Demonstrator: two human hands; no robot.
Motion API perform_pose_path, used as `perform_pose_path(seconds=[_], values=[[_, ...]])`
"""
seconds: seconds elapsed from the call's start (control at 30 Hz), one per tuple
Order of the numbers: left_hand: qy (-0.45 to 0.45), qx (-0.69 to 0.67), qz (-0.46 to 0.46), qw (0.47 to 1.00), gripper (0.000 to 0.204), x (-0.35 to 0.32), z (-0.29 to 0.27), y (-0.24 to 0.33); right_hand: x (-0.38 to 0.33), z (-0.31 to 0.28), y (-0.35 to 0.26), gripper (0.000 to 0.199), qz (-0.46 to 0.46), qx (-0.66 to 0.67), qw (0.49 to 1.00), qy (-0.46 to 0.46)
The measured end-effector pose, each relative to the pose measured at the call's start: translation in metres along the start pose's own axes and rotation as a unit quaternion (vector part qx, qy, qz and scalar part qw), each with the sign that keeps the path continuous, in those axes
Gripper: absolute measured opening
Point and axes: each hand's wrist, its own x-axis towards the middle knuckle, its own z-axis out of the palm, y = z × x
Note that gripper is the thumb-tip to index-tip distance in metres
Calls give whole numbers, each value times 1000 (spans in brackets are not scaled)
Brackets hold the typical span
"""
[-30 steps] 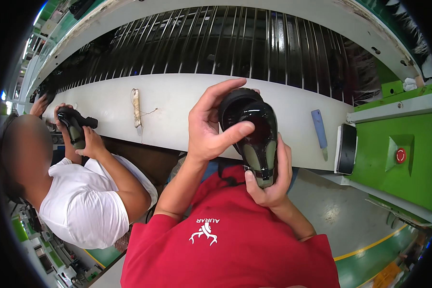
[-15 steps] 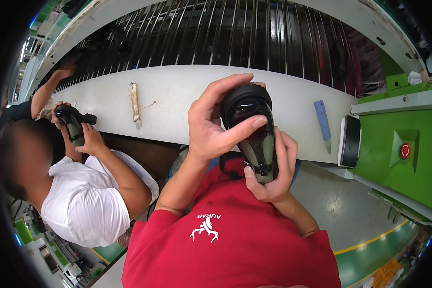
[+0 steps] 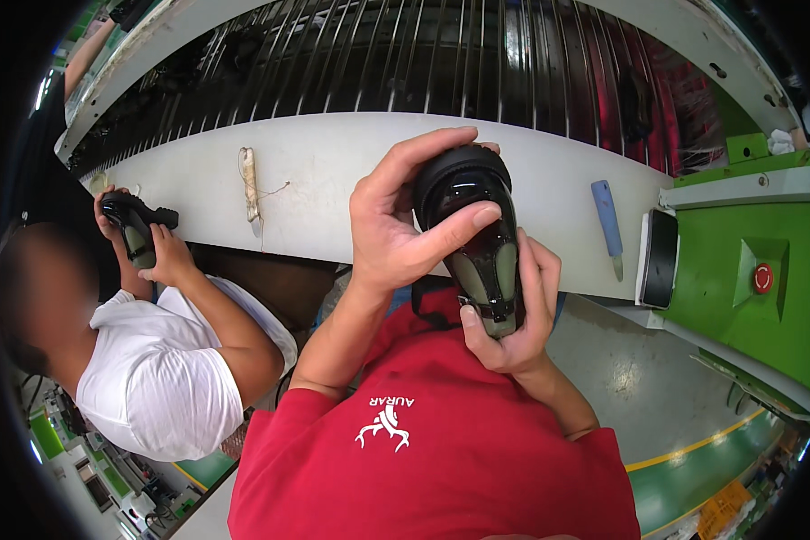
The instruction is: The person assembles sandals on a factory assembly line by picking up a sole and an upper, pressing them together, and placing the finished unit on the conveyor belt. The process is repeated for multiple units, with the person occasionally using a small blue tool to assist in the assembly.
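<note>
Above the near edge of the white worktop I hold a glossy black shoe (image 3: pixel 473 205) with a thick ridged sole. Its toe points away from me, and grey-green patches show in its openings, perhaps a last inside. My left hand (image 3: pixel 393 214) is wrapped round the toe end, thumb across the upper and fingers over the sole edge. At the heel end my right hand (image 3: pixel 518 328) grips from the right and below, with its thumb near a small strap. Part of each hand's fingers is hidden behind the shoe.
A blue-handled knife (image 3: pixel 607 225) lies right on the white worktop (image 3: pixel 333 180), near a dark phone-like slab (image 3: pixel 659 259). A wrapped blade-like tool (image 3: pixel 250 189) lies left. Metal rollers (image 3: pixel 405 67) run behind. A green machine panel has a red button (image 3: pixel 762 278). A co-worker (image 3: pixel 166 378) holds another black shoe.
The shoe and both my hands stay nearly in place, with a slight tilt of the shoe. At far left, another person's arm has drawn back from over the rollers. A dark item appears on the rollers at right.
</note>
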Motion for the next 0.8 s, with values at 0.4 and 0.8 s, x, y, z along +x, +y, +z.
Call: perform_pose_path(seconds=[0.4, 0.8], values=[[-1, -11, 6, 1000, 62, -1, 1, -1, -4, 0, 1, 93, 11, 4, 1000, -13], [-5, -8, -4, 1000, 60, -4, 1, 6, -4, -2, -1, 94, 8, -4, 1000, -14]])
